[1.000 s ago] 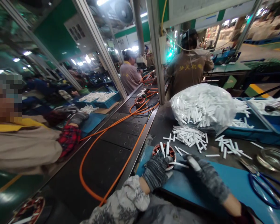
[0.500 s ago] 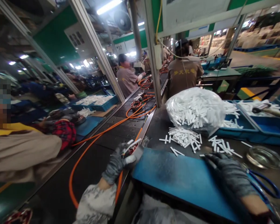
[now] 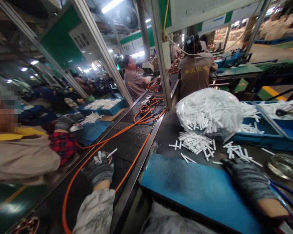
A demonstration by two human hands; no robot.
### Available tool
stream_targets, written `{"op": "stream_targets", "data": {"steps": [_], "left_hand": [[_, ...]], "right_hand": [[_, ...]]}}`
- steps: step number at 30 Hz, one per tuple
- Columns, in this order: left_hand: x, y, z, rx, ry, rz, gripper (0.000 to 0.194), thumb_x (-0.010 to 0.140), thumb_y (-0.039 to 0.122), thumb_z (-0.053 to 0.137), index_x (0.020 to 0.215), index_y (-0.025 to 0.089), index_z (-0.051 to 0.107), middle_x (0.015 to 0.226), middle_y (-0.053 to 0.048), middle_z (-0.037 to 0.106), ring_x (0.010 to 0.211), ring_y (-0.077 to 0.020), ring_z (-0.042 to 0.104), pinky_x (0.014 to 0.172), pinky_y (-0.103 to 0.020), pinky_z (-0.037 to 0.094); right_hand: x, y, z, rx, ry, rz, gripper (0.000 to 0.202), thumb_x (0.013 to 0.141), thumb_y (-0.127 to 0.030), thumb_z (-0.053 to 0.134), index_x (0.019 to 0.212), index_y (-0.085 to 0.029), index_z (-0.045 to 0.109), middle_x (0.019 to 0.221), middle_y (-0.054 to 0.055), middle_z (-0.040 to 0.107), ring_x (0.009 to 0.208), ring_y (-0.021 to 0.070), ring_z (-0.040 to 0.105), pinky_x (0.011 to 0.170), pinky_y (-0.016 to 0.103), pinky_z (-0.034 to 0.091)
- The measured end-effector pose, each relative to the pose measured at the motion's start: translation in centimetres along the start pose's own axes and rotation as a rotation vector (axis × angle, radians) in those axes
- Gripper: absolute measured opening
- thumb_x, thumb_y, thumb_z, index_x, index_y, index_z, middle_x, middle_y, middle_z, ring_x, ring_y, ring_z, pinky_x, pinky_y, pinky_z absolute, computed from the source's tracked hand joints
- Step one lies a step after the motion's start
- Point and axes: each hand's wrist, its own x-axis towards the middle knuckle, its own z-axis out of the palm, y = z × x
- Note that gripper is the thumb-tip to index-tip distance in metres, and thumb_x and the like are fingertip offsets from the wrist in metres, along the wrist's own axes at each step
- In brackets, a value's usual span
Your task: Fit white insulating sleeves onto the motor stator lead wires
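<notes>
My left hand point(image 3: 99, 170), in a grey glove, is over the dark conveyor with its fingers around a wound motor part point(image 3: 108, 158) that has white sticks on it. An orange cable point(image 3: 69, 185) loops beside that hand. My right hand point(image 3: 246, 177), gloved too, lies at the right edge of the blue pad point(image 3: 185, 187); its fingertips are beside loose white sticks point(image 3: 236, 152), and whether it grips anything is hidden. A larger pile of white sticks point(image 3: 197, 143) lies beyond the pad.
A clear bag of white sticks point(image 3: 210, 112) stands behind the pile, next to blue bins point(image 3: 271, 130). A metal dish point(image 3: 284, 167) is at the right. A metal post point(image 3: 162, 65) rises beside the conveyor point(image 3: 127, 143). A co-worker point(image 3: 21, 156) sits across it.
My left hand has moved left, off the blue pad's edge and over the conveyor, carrying the motor part. My right hand stays by the loose sticks. The view has shifted slightly.
</notes>
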Motion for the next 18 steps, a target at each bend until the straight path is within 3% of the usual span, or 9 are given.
{"op": "stream_targets", "data": {"steps": [2, 4, 6, 8, 10, 13, 15, 18], "left_hand": [[-1.2, 1.4, -0.3, 0.065, 0.147, 0.048, 0.061, 0.097, 0.041, 0.052, 0.153, 0.018, 0.049, 0.161, -0.022, 0.045, 0.147, -0.0477, 0.040, 0.110, -0.075, 0.034], [-2.4, 3.5, -0.6, 0.029, 0.240, 0.205, 0.056, 0.098, 0.043, 0.052, 0.148, 0.019, 0.055, 0.160, -0.018, 0.048, 0.151, -0.0426, 0.036, 0.118, -0.069, 0.030], [-3.0, 6.0, -0.7, -0.048, 0.190, 0.400, 0.052, 0.099, 0.041, 0.052, 0.146, 0.021, 0.060, 0.158, -0.014, 0.052, 0.151, -0.0379, 0.039, 0.124, -0.062, 0.027], [-3.1, 8.4, -0.6, -0.109, 0.045, 0.503, 0.050, 0.099, 0.036, 0.051, 0.146, 0.021, 0.062, 0.157, -0.014, 0.054, 0.151, -0.0363, 0.041, 0.126, -0.060, 0.025], [-2.8, 10.3, -0.3, -0.154, -0.060, 0.505, 0.050, 0.099, 0.029, 0.049, 0.146, 0.020, 0.062, 0.158, -0.015, 0.052, 0.152, -0.0366, 0.040, 0.127, -0.061, 0.022], [-1.7, 12.0, 0.4, -0.208, -0.089, 0.474, 0.053, 0.096, 0.018, 0.046, 0.146, 0.017, 0.062, 0.158, -0.015, 0.052, 0.151, -0.0367, 0.041, 0.127, -0.062, 0.022], [-0.6, 12.5, 0.7, -0.226, -0.077, 0.434, 0.056, 0.094, 0.011, 0.042, 0.147, 0.013, 0.061, 0.155, -0.019, 0.054, 0.149, -0.0386, 0.044, 0.125, -0.065, 0.024], [1.0, 12.7, 0.7, -0.264, -0.030, 0.343, 0.059, 0.093, 0.002, 0.031, 0.145, -0.002, 0.057, 0.150, -0.032, 0.053, 0.145, -0.0455, 0.046, 0.118, -0.074, 0.026]], "right_hand": [[0.2, -0.4, -0.1, 0.005, -0.023, 0.013, 0.047, 0.096, -0.039, 0.040, 0.119, -0.031, 0.079, 0.125, 0.013, 0.075, 0.107, 0.0345, 0.071, 0.093, 0.052, 0.057], [0.4, -0.9, -0.3, 0.011, -0.045, -0.004, 0.048, 0.096, -0.033, 0.039, 0.127, -0.029, 0.076, 0.132, 0.012, 0.073, 0.114, 0.0326, 0.069, 0.098, 0.050, 0.055], [0.7, -1.2, -0.3, -0.005, -0.068, -0.032, 0.050, 0.095, -0.024, 0.038, 0.127, -0.027, 0.076, 0.129, 0.013, 0.074, 0.113, 0.0315, 0.069, 0.098, 0.048, 0.055], [0.8, -1.3, -0.2, -0.034, -0.085, -0.053, 0.049, 0.094, -0.020, 0.039, 0.124, -0.025, 0.077, 0.121, 0.014, 0.076, 0.106, 0.0310, 0.070, 0.095, 0.047, 0.055], [0.8, -1.2, 0.0, -0.056, -0.087, -0.066, 0.047, 0.093, -0.020, 0.041, 0.121, -0.025, 0.078, 0.115, 0.015, 0.077, 0.102, 0.0305, 0.071, 0.093, 0.046, 0.055], [0.4, -1.2, 0.3, -0.052, -0.044, -0.060, 0.044, 0.093, -0.020, 0.041, 0.117, -0.022, 0.078, 0.116, 0.016, 0.077, 0.102, 0.0308, 0.072, 0.095, 0.048, 0.055], [0.0, -1.4, 0.2, 0.010, 0.061, -0.021, 0.042, 0.093, -0.025, 0.041, 0.112, -0.019, 0.078, 0.116, 0.017, 0.077, 0.103, 0.0326, 0.073, 0.096, 0.051, 0.056], [-0.8, -2.7, -1.0, 0.115, 0.250, 0.068, 0.044, 0.094, -0.041, 0.043, 0.113, -0.015, 0.074, 0.111, 0.020, 0.077, 0.100, 0.0369, 0.074, 0.091, 0.054, 0.059]]}}
